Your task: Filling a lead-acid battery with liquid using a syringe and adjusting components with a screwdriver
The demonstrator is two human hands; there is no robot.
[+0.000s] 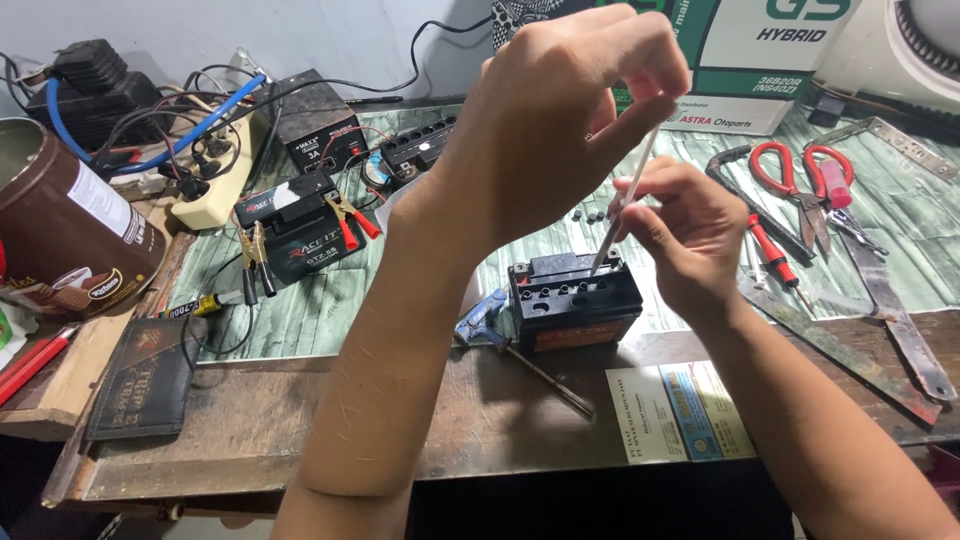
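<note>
**Two hands on a thin white tube over a small battery**

While the left hand pinches the top of a thin white plastic tube, the right hand grips it lower down — its tip dips into the small black box-shaped battery on the wooden workbench, red-handled scissors well apart

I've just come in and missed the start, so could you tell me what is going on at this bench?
A person is working on a small black battery at the edge of the workbench. Both hands hold a thin white tube: the left hand grips its top, the right hand steadies it lower down, and its tip sits at the battery's top. A second battery with clamps lies to the left, red-handled scissors to the right.
</note>
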